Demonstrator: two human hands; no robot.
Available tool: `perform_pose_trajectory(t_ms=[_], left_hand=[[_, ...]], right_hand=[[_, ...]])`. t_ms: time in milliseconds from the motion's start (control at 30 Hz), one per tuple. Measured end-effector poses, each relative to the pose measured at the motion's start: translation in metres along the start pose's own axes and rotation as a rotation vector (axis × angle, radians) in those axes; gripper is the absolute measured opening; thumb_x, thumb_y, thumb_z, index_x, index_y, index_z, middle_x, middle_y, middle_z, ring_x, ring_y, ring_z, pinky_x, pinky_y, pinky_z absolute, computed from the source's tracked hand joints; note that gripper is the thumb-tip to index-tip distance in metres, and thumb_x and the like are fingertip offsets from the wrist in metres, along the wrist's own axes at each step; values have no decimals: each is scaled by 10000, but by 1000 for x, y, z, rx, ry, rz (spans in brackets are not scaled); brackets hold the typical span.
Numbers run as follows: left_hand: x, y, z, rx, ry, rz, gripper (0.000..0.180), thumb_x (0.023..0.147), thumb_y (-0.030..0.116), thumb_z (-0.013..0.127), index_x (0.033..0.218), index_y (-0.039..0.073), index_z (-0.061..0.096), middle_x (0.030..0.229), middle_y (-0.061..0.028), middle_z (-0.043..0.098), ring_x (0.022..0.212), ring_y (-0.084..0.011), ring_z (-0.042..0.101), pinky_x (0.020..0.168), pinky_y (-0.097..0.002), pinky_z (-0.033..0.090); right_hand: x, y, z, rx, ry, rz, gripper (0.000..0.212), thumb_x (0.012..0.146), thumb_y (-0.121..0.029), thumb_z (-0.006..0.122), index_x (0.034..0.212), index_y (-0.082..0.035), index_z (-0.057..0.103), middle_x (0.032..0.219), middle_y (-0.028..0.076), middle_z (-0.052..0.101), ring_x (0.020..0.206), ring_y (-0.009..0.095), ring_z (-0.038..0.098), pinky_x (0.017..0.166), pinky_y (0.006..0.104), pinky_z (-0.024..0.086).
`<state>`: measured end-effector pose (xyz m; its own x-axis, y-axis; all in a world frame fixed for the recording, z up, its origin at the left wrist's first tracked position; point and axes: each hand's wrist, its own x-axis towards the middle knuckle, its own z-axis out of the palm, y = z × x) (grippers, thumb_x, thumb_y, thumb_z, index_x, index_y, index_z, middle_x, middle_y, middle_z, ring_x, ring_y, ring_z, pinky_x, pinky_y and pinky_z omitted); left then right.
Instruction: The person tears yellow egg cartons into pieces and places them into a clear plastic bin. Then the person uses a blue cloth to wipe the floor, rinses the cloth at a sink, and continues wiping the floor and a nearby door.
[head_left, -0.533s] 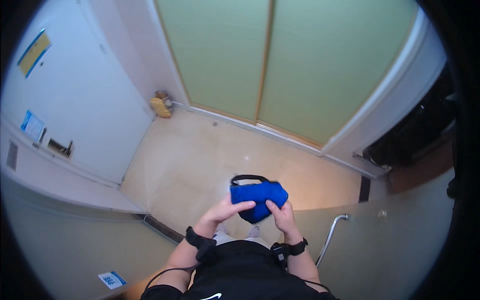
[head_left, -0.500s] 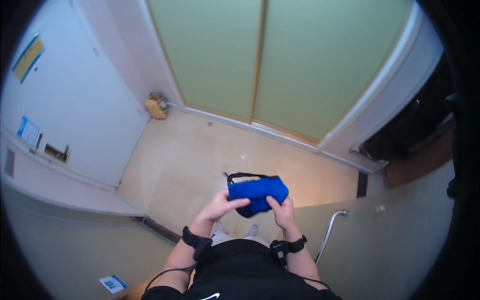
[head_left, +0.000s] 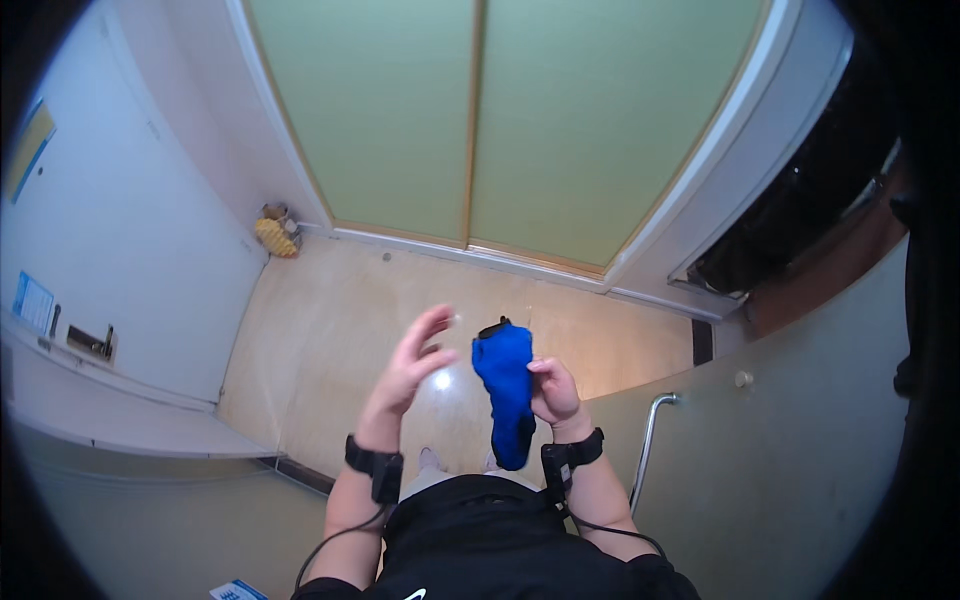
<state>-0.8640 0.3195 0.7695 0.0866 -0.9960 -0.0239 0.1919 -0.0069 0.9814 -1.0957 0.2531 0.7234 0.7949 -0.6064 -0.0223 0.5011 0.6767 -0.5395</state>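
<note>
A blue fabric pouch (head_left: 508,385) with a black strap end or fitting at its top hangs lengthwise in front of me, its lower end drooping. My right hand (head_left: 556,392) grips its right edge, thumb on the near face and the fingers partly hidden behind. Off to the left of the pouch, my left hand (head_left: 412,362) is raised with fingers spread and slightly blurred, touching nothing. Each wrist wears a black strap with a small box and a cable.
Pale green sliding doors (head_left: 380,120) stand ahead, and a white door (head_left: 130,230) with a handle is at the left. A yellow bundle (head_left: 278,236) lies in the floor corner. To the right are a glass panel (head_left: 770,450) with a metal handle (head_left: 652,445) and a dark recess.
My left hand has let go of the pouch and moved up and left. The pouch has turned from crosswise to upright in my right hand. My view has shifted slightly rightward.
</note>
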Motion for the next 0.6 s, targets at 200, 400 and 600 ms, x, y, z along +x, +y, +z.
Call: perform_pose_trajectory(t_ms=[200, 400, 600], left_hand=[[13, 36, 21, 394, -456, -215, 510, 816, 401, 681, 1118, -4, 613, 993, -121, 661, 917, -190, 605, 843, -314, 474], [-16, 19, 1, 449, -280, -59, 396, 824, 296, 693, 1064, -10, 619, 932, -103, 656, 841, -145, 592, 777, -298, 490], [-25, 34, 11, 123, -315, 69, 285, 800, 132, 715, 1033, 18, 596, 922, -18, 620, 860, -96, 572, 777, -244, 474]], right_hand=[[10, 3, 37, -280, -47, 61, 300, 889, -198, 488, 1068, 17, 596, 1001, 78, 631, 934, 163, 584, 867, 304, 440], [5, 14, 35, -425, -7, 214, 351, 821, -123, 621, 1132, 30, 568, 1069, 64, 625, 979, 144, 582, 887, 281, 442], [-16, 12, 30, -707, -19, 240, 545, 750, -86, 730, 1243, 3, 515, 1130, 61, 600, 1037, 135, 558, 924, 288, 434]])
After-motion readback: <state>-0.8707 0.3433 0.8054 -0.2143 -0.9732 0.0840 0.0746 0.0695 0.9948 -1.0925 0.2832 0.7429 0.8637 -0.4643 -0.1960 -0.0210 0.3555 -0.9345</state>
